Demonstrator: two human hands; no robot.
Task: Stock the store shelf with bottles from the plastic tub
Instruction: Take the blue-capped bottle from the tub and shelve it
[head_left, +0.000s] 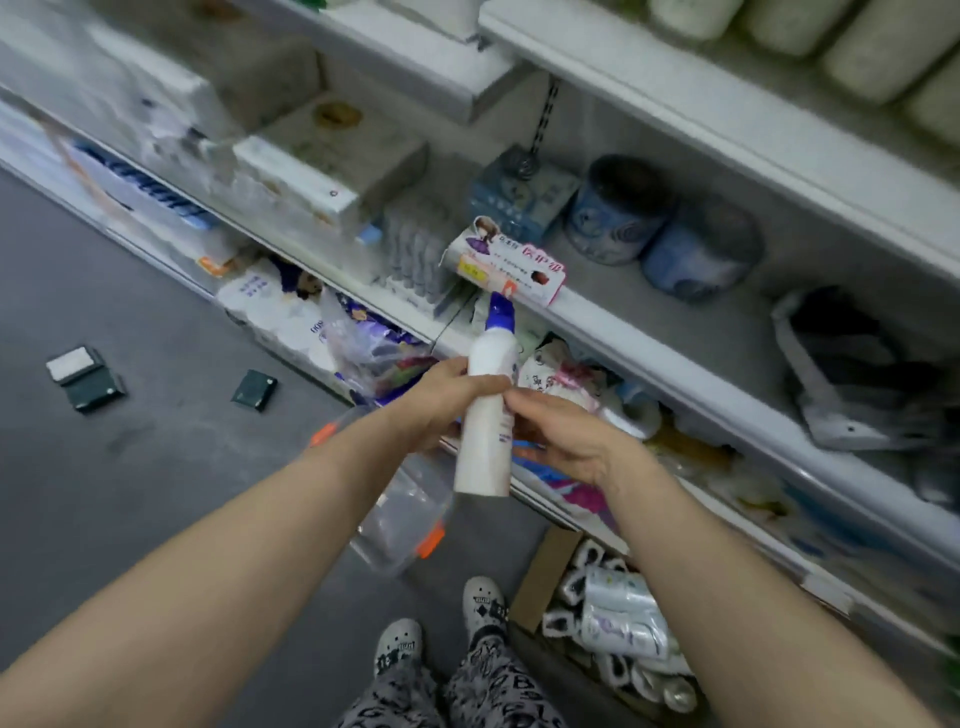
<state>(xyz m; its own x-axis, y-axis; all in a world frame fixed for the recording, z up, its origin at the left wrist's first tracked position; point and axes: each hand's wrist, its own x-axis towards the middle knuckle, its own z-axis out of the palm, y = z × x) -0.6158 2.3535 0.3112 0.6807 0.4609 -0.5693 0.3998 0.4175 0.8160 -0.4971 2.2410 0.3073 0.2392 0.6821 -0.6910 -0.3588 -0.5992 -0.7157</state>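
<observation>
Forearms: both reach forward and meet at the bottle.
Left hand (441, 400): wrapped round the upper body of the white bottle (485, 441).
Right hand (566, 436): fingers fairly straight, tips against the bottle's right side.
Bottle axis: near upright, blue cap (500, 312) on top, just short of the shelf (675, 317).
Plastic tub (405, 514): clear, orange latches, on the floor below the left hand.
Judgement: bare shelf space lies ahead and to the right, so the left hand is likely to carry the bottle.

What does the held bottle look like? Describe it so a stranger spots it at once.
Find the long white shelf edge. Before it, the left hand grips a bottle that the right hand touches. It alone is tall, white and blue-capped; its neighbours are packets.
</observation>
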